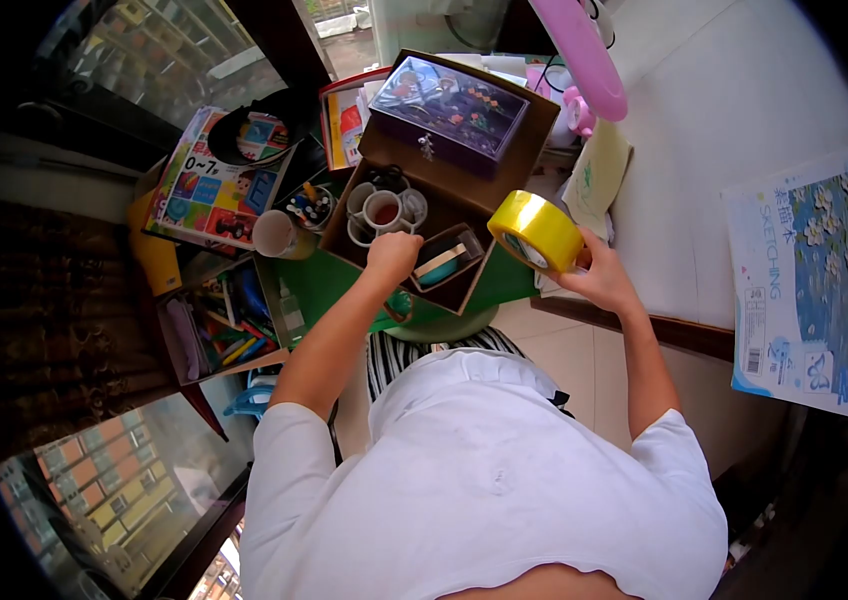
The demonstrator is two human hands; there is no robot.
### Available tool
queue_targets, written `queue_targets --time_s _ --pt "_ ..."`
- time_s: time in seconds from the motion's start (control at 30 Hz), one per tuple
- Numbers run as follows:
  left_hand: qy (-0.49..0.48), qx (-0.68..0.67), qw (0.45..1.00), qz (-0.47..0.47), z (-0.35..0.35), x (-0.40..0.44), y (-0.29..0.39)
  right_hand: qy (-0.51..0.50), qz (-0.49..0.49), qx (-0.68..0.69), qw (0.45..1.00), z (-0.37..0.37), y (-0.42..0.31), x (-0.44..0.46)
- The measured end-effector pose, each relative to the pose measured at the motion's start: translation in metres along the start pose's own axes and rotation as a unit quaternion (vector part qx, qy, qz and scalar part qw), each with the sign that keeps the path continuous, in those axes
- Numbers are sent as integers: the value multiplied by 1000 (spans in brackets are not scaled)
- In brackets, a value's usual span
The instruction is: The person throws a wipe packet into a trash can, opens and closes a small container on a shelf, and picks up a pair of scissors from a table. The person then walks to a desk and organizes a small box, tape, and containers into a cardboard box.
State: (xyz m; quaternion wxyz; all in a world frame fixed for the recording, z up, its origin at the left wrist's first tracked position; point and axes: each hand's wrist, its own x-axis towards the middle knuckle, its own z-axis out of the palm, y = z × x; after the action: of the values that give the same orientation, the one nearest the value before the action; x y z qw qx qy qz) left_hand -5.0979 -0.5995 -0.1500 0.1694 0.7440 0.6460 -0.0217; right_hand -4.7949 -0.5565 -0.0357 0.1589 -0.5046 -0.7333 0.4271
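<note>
My right hand [599, 275] grips a wide roll of yellow packing tape [536, 230] by its near edge, fingers closed, just right of a brown cardboard box [469, 287]. My left hand [394, 257] is closed at the near side of a cluster of white round cup-like holders [382, 209] inside that box. What its fingers hold, if anything, is hidden. Beside it in the box sits a small open container [447, 257] with a teal and wooden item in it. A dark purple decorated case [452, 112] rests toward the back of the box.
Left of the box are a pen cup [309, 206], a pale cup [282, 236], picture books [209, 190] and a drawer of pens [229, 325]. A pink lamp [584, 60] leans in at the back. A sketchbook [814, 285] lies at the right.
</note>
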Motion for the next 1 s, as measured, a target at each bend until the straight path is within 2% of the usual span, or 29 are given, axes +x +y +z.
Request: queue_targets --time_s 0.13,0.2,0.33,0.53,0.6,0.73,0.83,0.93,1.0 --pt "7 12 1000 4 -9 -1 2 23 -9 14 1000 4 1 4" --pt "-35 11 999 -11 -12 -1 3 26 -3 -9 1000 5 1 6" --pt "5 12 1000 -3 -14 -5 3 15 6 -32 999 10 7 13" --pt "8 -39 998 -45 -11 -6 7 -7 32 37 999 30 5 23" --pt "3 -77 994 -72 -10 -8 8 18 37 50 998 40 16 26" --pt "17 -172 980 -98 8 -13 15 29 41 67 996 47 24 28" --pt "65 -174 976 -115 30 -19 37 28 42 94 994 45 17 27" --pt "68 -125 981 -128 46 -27 47 28 46 82 995 47 12 31" --pt "71 -122 981 -135 58 -32 44 28 12 60 998 51 12 35"
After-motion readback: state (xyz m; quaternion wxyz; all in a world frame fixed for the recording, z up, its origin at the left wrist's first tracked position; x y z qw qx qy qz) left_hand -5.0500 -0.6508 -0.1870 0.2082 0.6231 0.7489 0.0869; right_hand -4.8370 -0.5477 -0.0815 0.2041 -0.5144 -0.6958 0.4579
